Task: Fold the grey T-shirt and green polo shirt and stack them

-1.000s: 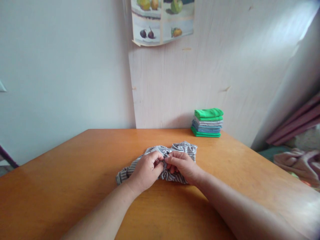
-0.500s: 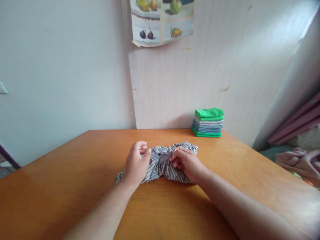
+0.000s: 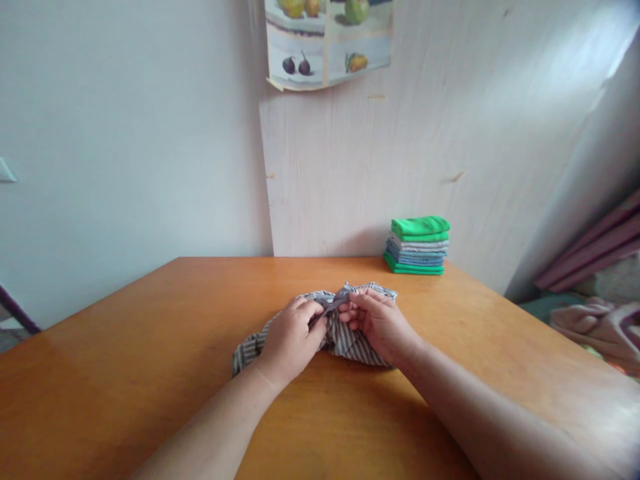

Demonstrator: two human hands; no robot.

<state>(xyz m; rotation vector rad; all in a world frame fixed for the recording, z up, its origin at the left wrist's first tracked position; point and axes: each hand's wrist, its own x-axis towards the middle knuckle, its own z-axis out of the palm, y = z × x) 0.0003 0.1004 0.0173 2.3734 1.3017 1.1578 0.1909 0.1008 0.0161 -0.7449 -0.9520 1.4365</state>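
Note:
A grey-and-white striped shirt (image 3: 350, 343) lies bunched up on the wooden table in front of me. Its plain grey collar part is raised between my two hands. My right hand (image 3: 377, 320) pinches the upper edge of that grey cloth between thumb and fingertips. On the other side, my left hand (image 3: 294, 337) has its thumb and fingers closed on the same grey cloth, close to the right fingertips. Part of the shirt is hidden behind both hands, and a striped end sticks out left of my left wrist.
At the table's back right corner stands a stack of folded clothes (image 3: 417, 247), green at top and bottom, with white and blue layers between. A fruit picture (image 3: 327, 47) hangs on the wall behind the wooden table (image 3: 150, 333). Rumpled blankets (image 3: 595, 320) lie off to the right.
My left hand has moved right and closed on the grey collar cloth; before, its fingers were apart. My right hand keeps its pinch, and the grey cloth is now more bunched.

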